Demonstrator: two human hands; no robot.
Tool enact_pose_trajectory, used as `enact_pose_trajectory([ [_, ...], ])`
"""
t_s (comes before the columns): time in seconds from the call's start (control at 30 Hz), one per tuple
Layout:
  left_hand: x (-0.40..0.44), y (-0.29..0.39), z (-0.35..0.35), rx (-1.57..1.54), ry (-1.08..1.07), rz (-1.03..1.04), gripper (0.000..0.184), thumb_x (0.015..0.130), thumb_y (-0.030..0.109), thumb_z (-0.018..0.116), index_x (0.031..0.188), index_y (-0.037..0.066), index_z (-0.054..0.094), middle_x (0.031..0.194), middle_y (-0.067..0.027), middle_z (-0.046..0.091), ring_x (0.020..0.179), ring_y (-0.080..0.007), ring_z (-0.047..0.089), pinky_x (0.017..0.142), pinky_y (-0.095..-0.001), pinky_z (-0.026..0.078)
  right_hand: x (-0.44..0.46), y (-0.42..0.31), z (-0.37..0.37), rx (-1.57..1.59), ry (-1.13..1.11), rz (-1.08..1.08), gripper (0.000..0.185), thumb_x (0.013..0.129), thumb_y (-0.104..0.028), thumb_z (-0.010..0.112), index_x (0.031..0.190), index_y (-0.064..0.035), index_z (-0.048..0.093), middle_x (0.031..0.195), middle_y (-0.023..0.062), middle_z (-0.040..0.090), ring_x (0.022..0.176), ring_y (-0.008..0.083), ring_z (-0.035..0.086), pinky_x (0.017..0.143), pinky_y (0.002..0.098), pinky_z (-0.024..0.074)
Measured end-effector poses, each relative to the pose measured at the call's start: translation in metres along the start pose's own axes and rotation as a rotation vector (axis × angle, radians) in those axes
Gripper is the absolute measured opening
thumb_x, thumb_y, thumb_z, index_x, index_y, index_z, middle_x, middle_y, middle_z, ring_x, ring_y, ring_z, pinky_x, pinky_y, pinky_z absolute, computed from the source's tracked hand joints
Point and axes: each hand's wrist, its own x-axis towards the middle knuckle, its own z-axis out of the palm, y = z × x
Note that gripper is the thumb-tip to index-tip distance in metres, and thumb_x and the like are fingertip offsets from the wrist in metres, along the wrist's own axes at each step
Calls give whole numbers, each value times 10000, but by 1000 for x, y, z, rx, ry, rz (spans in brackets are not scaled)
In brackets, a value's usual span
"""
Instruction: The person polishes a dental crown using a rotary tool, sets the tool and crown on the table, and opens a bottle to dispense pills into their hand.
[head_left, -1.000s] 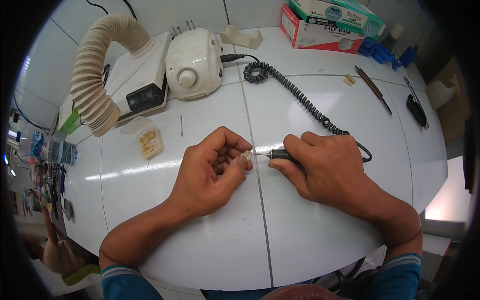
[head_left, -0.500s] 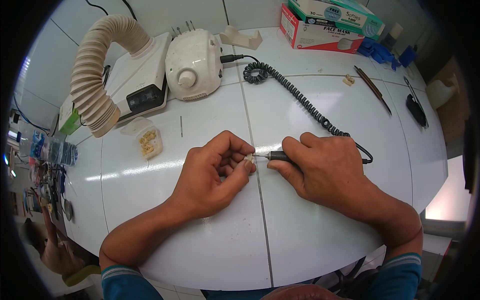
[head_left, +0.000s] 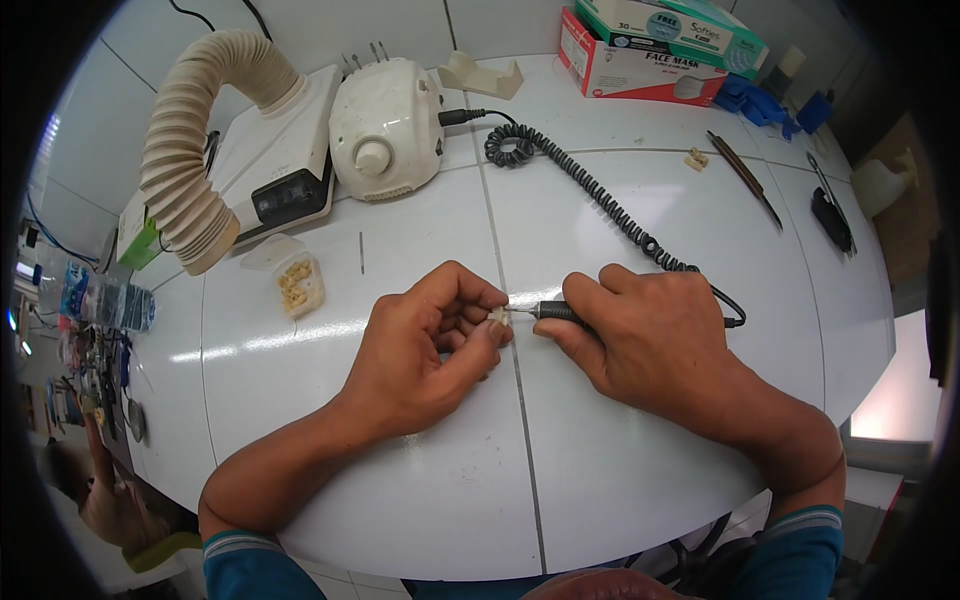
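Observation:
Between the fingertips and thumb of my left hand (head_left: 425, 345) is a small cream-coloured piece (head_left: 499, 316) that looks like a dental piece; most of it is hidden by the fingers. My right hand (head_left: 650, 330) is closed around a black rotary handpiece (head_left: 560, 313), held nearly level. Its thin metal bit (head_left: 520, 309) points left and meets the small piece, or sits right at it. A coiled black cord (head_left: 600, 195) runs from the handpiece to the white control unit (head_left: 385, 130) with a round knob.
A beige ribbed hose (head_left: 180, 150) arches from a white box at the back left. Near it lies an open plastic container (head_left: 300, 285) of cream pieces and a thin rod (head_left: 362, 253). Mask boxes (head_left: 650, 70), a brown-handled tool (head_left: 745, 178) and a water bottle (head_left: 105, 297) stand or lie around.
Almost nothing differs. Both hands, the small piece and the handpiece stay in nearly the same place.

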Motion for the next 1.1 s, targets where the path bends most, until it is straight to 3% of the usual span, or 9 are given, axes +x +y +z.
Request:
enact_pose_trajectory([
  [0.3,0,1,1,-13,4,1,195,1104,54,670,1260,-51,617,1076,-126,776,934,-104,763,797,-245,633,0,-1,-2,-12,-23,13,429,1065,-494,728,938,-85,754,682,86,701,498,241,675,433,391,485],
  [0.4,0,7,1,-68,23,-75,204,1036,15,660,1225,-62,644,1064,-129,785,995,-140,787,795,-255,611,0,-2,-2,-17,-28,10,427,1065,-491,729,943,-84,757,683,88,704,498,240,677,433,390,486],
  [0.5,0,0,-1,3,-16,-13,189,1105,48,666,1257,-53,615,1079,-127,773,938,-104,763,798,-246,635,0,-1,-1,-13,-26,5,420,1063,-486,732,945,-84,758,685,90,705,499,244,678,435,391,488],
  [1.1,0,2,-1,5,-20,-19,182,1103,40,664,1249,-54,609,1088,-127,763,974,-118,775,803,-246,640,0,-1,-1,-11,-24,14,424,1062,-493,728,951,-85,760,694,91,710,514,262,690,449,405,503],
])
